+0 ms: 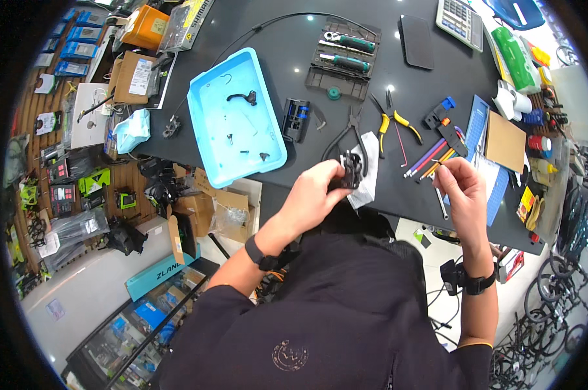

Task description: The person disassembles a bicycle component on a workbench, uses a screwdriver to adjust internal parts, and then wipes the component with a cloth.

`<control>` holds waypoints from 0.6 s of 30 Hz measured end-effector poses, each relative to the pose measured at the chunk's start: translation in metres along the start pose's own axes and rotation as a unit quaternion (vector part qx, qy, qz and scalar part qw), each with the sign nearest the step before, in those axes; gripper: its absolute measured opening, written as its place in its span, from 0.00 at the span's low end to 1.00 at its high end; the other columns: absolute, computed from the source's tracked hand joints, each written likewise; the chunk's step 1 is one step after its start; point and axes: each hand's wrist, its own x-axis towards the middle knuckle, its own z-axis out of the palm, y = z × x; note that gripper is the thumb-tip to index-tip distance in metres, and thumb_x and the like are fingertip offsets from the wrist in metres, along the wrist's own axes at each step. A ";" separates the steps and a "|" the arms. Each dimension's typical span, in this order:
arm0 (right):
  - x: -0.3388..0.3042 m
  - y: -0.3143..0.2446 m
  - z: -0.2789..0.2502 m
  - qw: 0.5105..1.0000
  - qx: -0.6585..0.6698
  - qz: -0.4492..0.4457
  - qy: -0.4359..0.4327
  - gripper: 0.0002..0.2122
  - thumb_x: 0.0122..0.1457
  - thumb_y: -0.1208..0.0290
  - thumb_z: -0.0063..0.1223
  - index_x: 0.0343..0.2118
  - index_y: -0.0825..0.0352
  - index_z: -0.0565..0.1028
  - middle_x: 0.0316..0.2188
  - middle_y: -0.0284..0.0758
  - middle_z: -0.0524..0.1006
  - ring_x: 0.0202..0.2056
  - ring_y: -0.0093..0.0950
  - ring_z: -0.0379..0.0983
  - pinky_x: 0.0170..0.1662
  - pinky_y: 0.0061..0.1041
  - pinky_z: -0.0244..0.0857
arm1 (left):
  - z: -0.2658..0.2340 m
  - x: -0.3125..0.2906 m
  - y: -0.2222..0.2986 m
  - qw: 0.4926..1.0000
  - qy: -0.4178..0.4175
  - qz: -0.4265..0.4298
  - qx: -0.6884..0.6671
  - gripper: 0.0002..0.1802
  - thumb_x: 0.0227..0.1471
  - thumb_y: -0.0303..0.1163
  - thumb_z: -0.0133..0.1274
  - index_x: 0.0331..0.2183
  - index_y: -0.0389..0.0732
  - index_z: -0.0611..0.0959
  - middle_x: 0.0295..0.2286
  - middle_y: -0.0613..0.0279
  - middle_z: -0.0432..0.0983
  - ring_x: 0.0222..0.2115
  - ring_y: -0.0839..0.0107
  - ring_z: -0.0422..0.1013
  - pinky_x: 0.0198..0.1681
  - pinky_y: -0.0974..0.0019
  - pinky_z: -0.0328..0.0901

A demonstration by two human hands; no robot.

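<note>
My left hand (310, 198) is closed round a small black mechanical bike part (351, 170), which looks like a shifter body, above the front edge of the dark table. Under and beside that part lies a folded white paper (371, 166). To the right, my right hand (464, 188) pinches a tiny dark piece (438, 160) between thumb and fingertip, too small to name. Just beyond those fingertips are several coloured hex keys (430, 159). Dark-handled cutters (354, 123) lie past my left hand, with yellow-handled needle-nose pliers (385, 120) to their right.
A light-blue tray (200, 140) with a black lever (243, 98) and small parts stands left. Behind are an open tool case (336, 81), a black phone-like slab (416, 41) and a calculator (460, 25). A black cable (255, 28) arcs over the table. Boxes crowd the left edge.
</note>
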 end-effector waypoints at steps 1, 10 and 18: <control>0.008 0.007 0.005 1.000 -0.018 -0.014 0.012 0.05 0.63 0.72 0.56 0.35 0.68 0.76 0.26 0.25 0.74 0.28 0.13 0.65 0.32 0.13 0.59 | 0.004 0.001 -0.009 0.996 0.037 0.058 0.058 0.16 0.42 0.25 0.65 0.33 0.35 0.75 0.30 0.54 0.74 0.33 0.55 0.73 0.39 0.60 0.68; 0.070 0.006 0.045 0.989 -0.141 -0.052 0.012 0.05 0.63 0.74 0.55 0.34 0.70 0.76 0.24 0.22 0.69 0.26 0.11 0.60 0.30 0.14 0.55 | 0.036 0.030 -0.046 0.945 0.081 0.228 0.218 0.08 0.45 0.27 0.53 0.32 0.41 0.77 0.33 0.64 0.73 0.36 0.64 0.70 0.39 0.61 0.62; 0.059 0.013 0.057 0.996 -0.075 -0.006 0.040 0.07 0.63 0.71 0.56 0.39 0.70 0.76 0.26 0.23 0.72 0.25 0.11 0.64 0.26 0.13 0.59 | 0.058 0.051 -0.055 0.929 0.083 0.227 0.280 0.06 0.45 0.29 0.52 0.30 0.43 0.78 0.30 0.65 0.71 0.34 0.65 0.68 0.39 0.63 0.60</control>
